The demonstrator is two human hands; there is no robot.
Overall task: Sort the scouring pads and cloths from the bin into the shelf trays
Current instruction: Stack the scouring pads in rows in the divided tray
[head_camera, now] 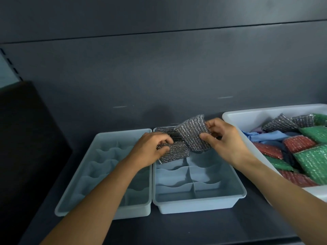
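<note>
At the far end of the right tray, the left hand gripped a silver pad lying long axis left-right, while the right hand pinched a second pad, tilted, just right of it above the far-right compartment.

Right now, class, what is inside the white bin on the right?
The white bin holds green pads, red pads and silver pads partly over blue cloths. What lies under them is covered.

Silver scouring pads over divided tray
</note>
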